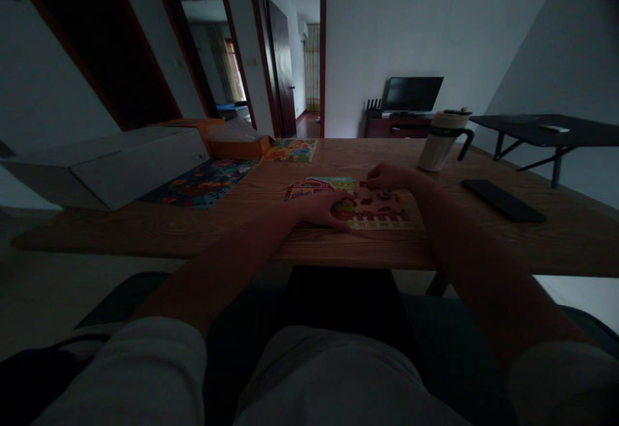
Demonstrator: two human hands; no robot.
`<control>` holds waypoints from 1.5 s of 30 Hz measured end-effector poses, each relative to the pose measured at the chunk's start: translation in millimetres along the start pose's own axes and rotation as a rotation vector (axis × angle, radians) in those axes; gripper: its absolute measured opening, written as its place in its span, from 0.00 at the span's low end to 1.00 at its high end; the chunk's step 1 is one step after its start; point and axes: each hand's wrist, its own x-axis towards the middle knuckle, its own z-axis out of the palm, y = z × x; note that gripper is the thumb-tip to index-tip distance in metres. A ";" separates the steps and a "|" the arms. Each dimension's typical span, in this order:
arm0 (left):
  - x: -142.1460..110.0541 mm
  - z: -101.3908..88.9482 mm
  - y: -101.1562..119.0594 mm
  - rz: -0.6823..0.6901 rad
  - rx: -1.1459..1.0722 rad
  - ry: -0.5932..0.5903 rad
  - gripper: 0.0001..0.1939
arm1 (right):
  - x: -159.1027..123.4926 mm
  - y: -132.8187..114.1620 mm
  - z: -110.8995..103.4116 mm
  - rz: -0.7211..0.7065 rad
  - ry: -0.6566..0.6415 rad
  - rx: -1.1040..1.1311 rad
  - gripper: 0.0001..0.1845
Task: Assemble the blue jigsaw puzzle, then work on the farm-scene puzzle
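Observation:
A colourful puzzle board (380, 222) with a red barn and a white fence lies flat near the table's front edge. Pink and dark shapes show on its right half; whether they are pieces or recesses is hard to tell in the dim light. My left hand (323, 208) rests across the board's left part, thumb and fingers apart. Above the far right part, my right hand (383, 174) has its fingers bent down and pressed together at the board. Whatever its fingertips pinch is hidden.
On the wooden table (242, 236) are a white box (135, 158), an orange box (242, 147), a dark patterned sheet (207, 184) and a colourful sheet (293, 150). To the right stand a lidded mug (441, 142) and a black phone-like slab (503, 200). A black folding table (570, 131) is beyond.

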 end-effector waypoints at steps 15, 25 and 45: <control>0.2 -0.2 1.1 0.025 -0.095 0.044 0.53 | 1.9 16.2 -11.2 0.076 0.227 0.138 0.14; -1.5 -3.5 3.6 0.007 -0.050 0.021 0.50 | 16.2 51.4 7.4 0.221 0.346 0.016 0.15; -5.6 -11.7 -6.5 -0.071 -0.030 0.049 0.41 | 19.7 -5.9 20.9 -0.066 -0.007 -0.044 0.16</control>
